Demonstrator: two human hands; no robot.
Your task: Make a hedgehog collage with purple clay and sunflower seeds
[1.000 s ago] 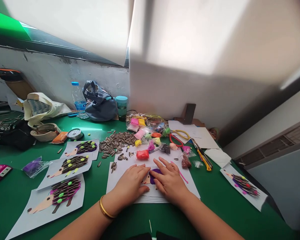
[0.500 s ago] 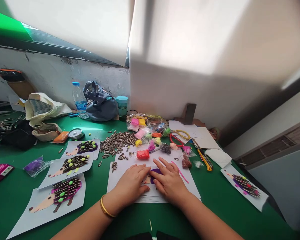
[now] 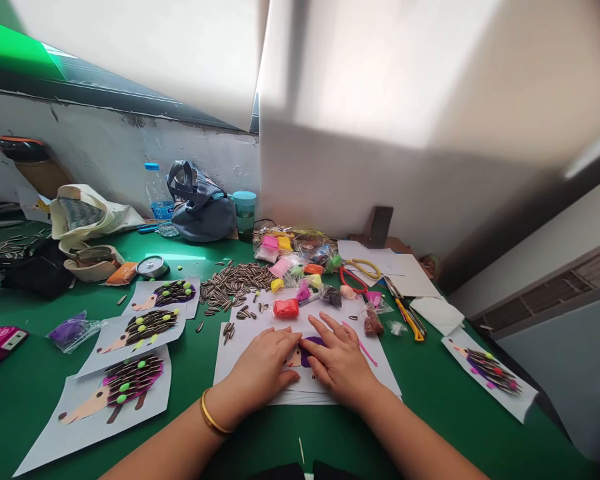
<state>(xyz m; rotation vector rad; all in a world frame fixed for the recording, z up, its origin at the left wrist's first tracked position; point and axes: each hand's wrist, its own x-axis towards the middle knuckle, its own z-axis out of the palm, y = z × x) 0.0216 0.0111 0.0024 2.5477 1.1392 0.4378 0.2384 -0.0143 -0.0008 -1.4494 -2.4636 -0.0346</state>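
A small hedgehog figure of clay, with a peach face (image 3: pixel 295 358) and a dark purple body (image 3: pixel 312 341), lies flat on white paper (image 3: pixel 229 377). My left hand (image 3: pixel 265 365) rests beside the face, fingers stretched together, tips at its upper left edge. My right hand (image 3: pixel 341 358) is spread across the body, fingertips on the purple clay and covering much of it. Neither hand grasps anything. Just beyond them sits a wrapped block of red clay (image 3: pixel 286 308). A thin pink clay strip (image 3: pixel 367 353) lies to the right of my right hand.
Sunflower seeds (image 3: pixel 240 280) are heaped behind the paper, near bagged coloured clay (image 3: pixel 280 248). Finished hedgehog pictures (image 3: pixel 45 443) overlap at left; another picture (image 3: pixel 523 400) is at right. Scissors (image 3: pixel 355 283) and a yellow cutter (image 3: pixel 411 317) lie back right. A bottle (image 3: pixel 159 200) stands by the wall.
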